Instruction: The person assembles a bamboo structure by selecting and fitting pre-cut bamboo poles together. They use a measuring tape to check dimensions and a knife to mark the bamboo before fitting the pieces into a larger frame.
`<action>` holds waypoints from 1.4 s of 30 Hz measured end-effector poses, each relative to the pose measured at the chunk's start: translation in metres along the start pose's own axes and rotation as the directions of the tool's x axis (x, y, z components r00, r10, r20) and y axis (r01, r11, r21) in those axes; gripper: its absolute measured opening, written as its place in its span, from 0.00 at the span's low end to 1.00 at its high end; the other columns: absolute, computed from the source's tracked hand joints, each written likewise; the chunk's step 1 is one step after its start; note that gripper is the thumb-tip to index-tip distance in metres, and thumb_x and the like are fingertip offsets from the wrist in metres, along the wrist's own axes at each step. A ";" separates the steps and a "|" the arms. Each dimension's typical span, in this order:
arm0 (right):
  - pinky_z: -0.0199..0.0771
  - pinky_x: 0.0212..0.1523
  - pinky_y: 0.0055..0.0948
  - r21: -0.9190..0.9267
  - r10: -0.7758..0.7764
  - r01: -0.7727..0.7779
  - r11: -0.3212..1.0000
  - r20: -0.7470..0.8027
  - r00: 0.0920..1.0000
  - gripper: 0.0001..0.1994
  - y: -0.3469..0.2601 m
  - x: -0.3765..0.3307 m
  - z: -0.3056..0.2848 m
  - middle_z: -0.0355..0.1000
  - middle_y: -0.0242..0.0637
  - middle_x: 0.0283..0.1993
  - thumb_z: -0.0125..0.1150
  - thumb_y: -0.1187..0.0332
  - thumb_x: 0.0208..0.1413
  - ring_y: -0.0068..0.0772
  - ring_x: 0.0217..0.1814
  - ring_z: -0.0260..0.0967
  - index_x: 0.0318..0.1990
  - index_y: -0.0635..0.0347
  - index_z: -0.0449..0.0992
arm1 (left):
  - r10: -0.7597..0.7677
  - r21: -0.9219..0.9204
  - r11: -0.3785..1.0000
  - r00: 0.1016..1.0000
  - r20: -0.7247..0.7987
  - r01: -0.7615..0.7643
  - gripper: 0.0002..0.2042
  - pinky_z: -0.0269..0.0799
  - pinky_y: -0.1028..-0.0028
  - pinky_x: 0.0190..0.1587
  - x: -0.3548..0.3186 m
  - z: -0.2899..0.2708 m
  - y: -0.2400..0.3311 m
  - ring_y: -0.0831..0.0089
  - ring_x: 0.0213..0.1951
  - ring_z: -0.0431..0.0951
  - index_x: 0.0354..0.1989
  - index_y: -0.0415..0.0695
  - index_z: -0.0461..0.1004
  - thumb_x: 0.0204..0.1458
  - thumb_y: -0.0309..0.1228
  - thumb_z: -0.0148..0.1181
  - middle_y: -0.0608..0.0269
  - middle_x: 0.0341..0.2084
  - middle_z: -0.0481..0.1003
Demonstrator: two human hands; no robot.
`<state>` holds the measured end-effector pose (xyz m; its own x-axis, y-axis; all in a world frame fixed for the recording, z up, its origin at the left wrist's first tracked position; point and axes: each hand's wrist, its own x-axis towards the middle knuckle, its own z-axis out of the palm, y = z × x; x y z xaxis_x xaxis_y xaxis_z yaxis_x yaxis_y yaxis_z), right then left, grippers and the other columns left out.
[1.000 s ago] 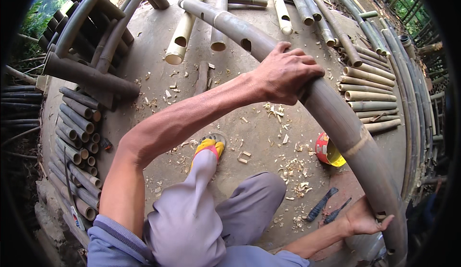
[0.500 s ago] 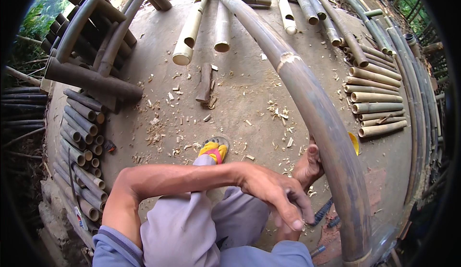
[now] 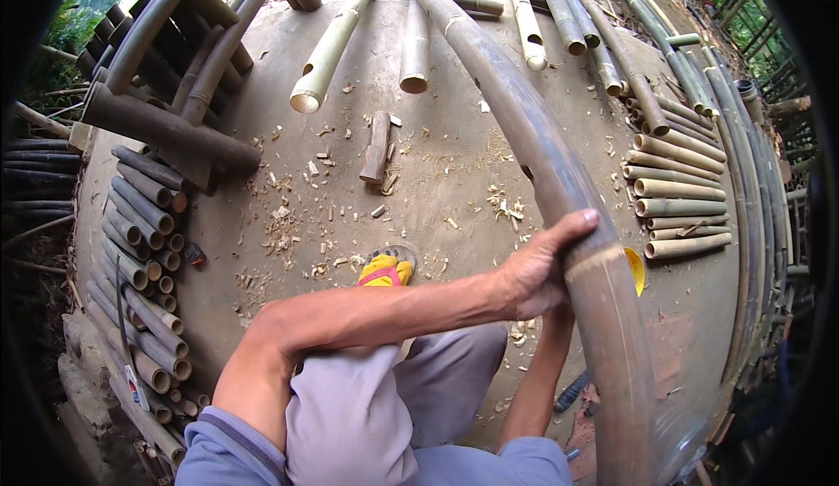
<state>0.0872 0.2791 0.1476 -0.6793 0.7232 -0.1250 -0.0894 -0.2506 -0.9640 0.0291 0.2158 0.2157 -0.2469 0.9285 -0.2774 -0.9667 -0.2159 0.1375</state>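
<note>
A long, dark brown bamboo pole (image 3: 559, 171) slants from the far side down past my right knee, its near end running out at the lower edge. It has a pale node ring and a dark hole cut in its side. My left hand (image 3: 537, 267) is closed on the pole's left side just beside the ring, the thumb lying over the top. My right forearm rises beneath it. The right hand (image 3: 558, 304) is mostly hidden behind the pole and my left hand, so its fingers do not show.
Cut bamboo tubes lie stacked at left (image 3: 144, 215) and right (image 3: 682, 206). Longer bamboo poles (image 3: 336, 45) extend across the far side. A short wood block (image 3: 376, 147) sits among shavings (image 3: 280, 224). A dark bamboo frame (image 3: 166, 141) stands at far left, and a yellow object (image 3: 635, 269) shows beside the pole.
The pole has slid toward me and turned, bringing a cut hole into view. My left hand has moved up and taken hold of it. My right hand has gone mostly out of sight.
</note>
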 end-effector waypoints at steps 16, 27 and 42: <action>0.49 0.67 0.38 0.019 0.275 -0.344 0.939 0.561 0.781 0.47 -0.119 -0.150 -0.047 0.49 0.49 0.66 0.67 0.63 0.43 0.43 0.67 0.53 0.66 0.65 0.41 | 0.456 0.424 0.859 0.805 -0.379 -0.287 0.39 0.77 0.55 0.36 0.041 -0.089 0.190 0.60 0.33 0.76 0.54 0.31 0.55 0.40 0.47 0.66 0.50 0.34 0.70; 0.55 0.65 0.40 -0.419 0.300 -0.084 0.904 0.483 0.823 0.49 0.024 -0.149 0.067 0.51 0.58 0.66 0.68 0.59 0.46 0.54 0.66 0.53 0.70 0.60 0.41 | 0.660 0.884 0.425 0.601 -0.450 0.195 0.32 0.70 0.64 0.45 -0.135 -0.192 0.187 0.67 0.43 0.73 0.59 0.39 0.62 0.53 0.49 0.57 0.53 0.50 0.70; 0.77 0.39 0.25 -0.375 0.319 -0.140 0.917 0.474 0.821 0.23 0.078 -0.110 0.118 0.68 0.44 0.48 0.60 0.78 0.50 0.28 0.42 0.71 0.56 0.65 0.67 | 0.767 0.673 -0.273 0.578 -0.280 0.688 0.14 0.68 0.66 0.36 -0.294 0.034 0.011 0.61 0.36 0.74 0.34 0.47 0.77 0.36 0.36 0.65 0.60 0.32 0.75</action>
<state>0.0689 0.1044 0.1140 -0.9314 0.2083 -0.2985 0.2858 -0.0896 -0.9541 0.0932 -0.0492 0.3312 -0.9027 0.2865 -0.3209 0.1397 0.9008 0.4113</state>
